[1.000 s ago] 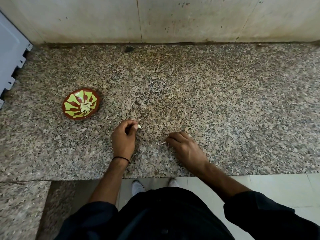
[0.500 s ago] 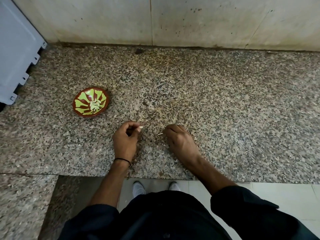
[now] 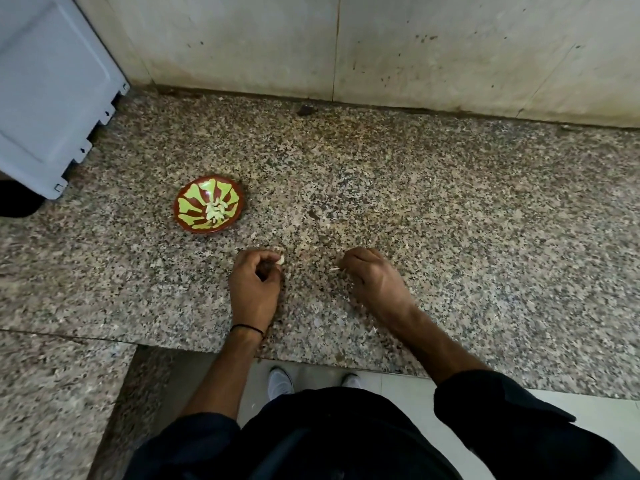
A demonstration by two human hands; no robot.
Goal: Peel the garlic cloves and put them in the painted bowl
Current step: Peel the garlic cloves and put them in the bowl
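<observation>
The painted bowl [image 3: 188, 206], red-brown with green petals, sits on the speckled granite counter [image 3: 450, 209] at the left; several peeled cloves [image 3: 215, 211] lie in its middle. My left hand [image 3: 254, 284] rests low on the counter to the right of and nearer than the bowl, pinching a pale garlic clove [image 3: 281, 260] at its fingertips. My right hand [image 3: 372, 277] lies a hand's width to the right, fingers curled, with a thin strip of garlic skin [image 3: 334, 269] sticking out from its fingertips.
A grey-blue appliance panel [image 3: 52, 98] stands at the back left. A stained wall [image 3: 381, 46] closes the back of the counter. The counter's front edge runs just under my wrists; a lower granite ledge [image 3: 52, 393] lies at the left. Small skin flakes [image 3: 372, 330] dot the granite.
My head has tilted so the bowl and hands sit further right in view. Both hands stay low on the counter, slightly further apart, still holding clove and skin.
</observation>
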